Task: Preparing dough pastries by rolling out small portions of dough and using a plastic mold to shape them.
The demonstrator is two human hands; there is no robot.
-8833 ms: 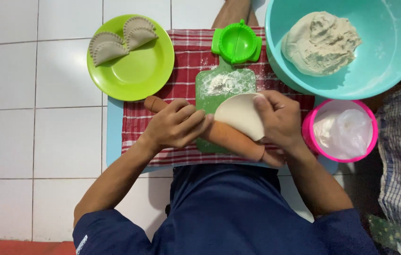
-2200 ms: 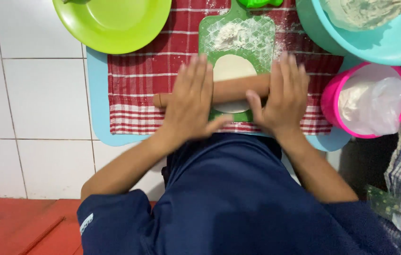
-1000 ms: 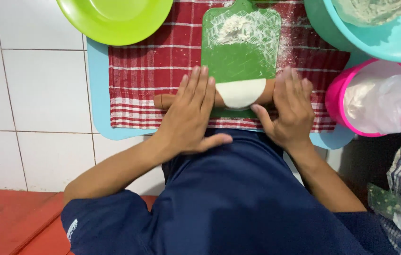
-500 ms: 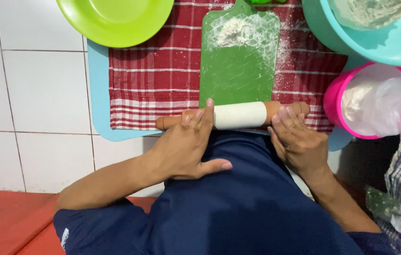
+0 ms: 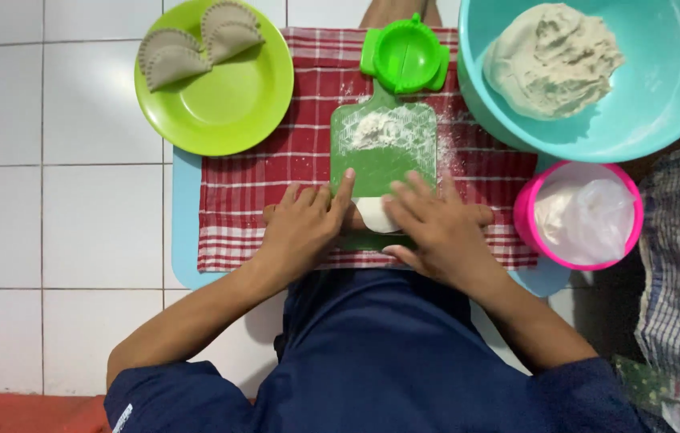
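The fingers of the left hand (image 5: 301, 226) and right hand (image 5: 434, 228) lay flat and spread over a rolling pin (image 5: 480, 214) lying crosswise, the dough piece (image 5: 373, 215) between them.

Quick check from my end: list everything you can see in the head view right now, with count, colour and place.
Round plastic plate: 1, lime green, upper left.
Folded crimped dumplings: 2, pale grey-beige, on the plate's far edge.
Checked cloth: 1, red and white, centre, over a light blue mat.
Paddle-shaped cutting board: 1, green, floured, on the cloth.
Hinged dumpling press: 1, green, beyond the board.
Large plastic bowl: 1, turquoise, upper right, holding a dough mass.
Small round tub: 1, pink, right, with a white bag inside.
Wooden rolling pin: 1, brown, under both hands, dough wrapped on it.
Left hand, right hand: flat on the pin.
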